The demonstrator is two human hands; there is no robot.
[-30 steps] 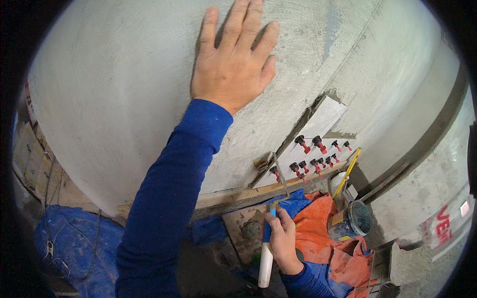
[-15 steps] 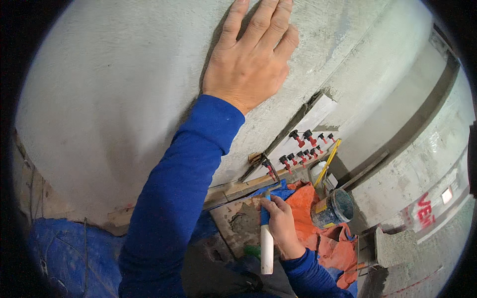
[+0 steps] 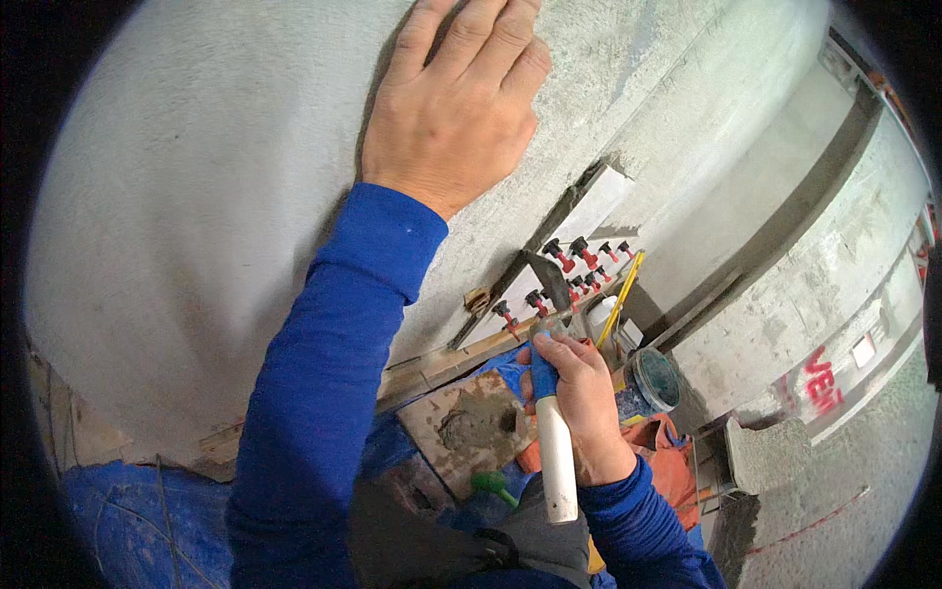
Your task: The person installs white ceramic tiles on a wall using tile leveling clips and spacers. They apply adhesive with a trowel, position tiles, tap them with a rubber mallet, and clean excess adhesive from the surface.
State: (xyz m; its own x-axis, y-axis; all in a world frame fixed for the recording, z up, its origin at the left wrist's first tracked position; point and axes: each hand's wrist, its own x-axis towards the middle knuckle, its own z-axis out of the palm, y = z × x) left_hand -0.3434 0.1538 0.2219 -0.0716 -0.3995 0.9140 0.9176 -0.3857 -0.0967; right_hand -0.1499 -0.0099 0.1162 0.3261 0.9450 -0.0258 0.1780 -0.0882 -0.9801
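Note:
My left hand (image 3: 451, 113) lies flat against the grey plastered wall (image 3: 196, 196), fingers stretched out and a little apart. In my right hand (image 3: 579, 393) is a trowel (image 3: 555, 461) with a white and blue handle, its end toward me. The trowel's dark blade (image 3: 549, 279) reaches up in front of the light wall tiles (image 3: 589, 208), partly covering them; I cannot tell whether it touches. Several red and black tile-levelling clips (image 3: 557, 255) stick out of these tiles. Below, a wet heap of mortar (image 3: 479, 424) sits on a square board (image 3: 432, 407).
A bucket (image 3: 655, 379) stands right of my right hand, near a yellow bar (image 3: 620, 299) leaning by the tiles. Orange sheeting (image 3: 662, 452) lies beneath. Something green with a handle (image 3: 491, 483) is by the board. Blue tarp (image 3: 147, 520) covers the lower left.
My right hand has risen with the trowel, and its blade now shows before the tiles. More of the mortar board is uncovered. My left hand stays on the wall while the view shifts.

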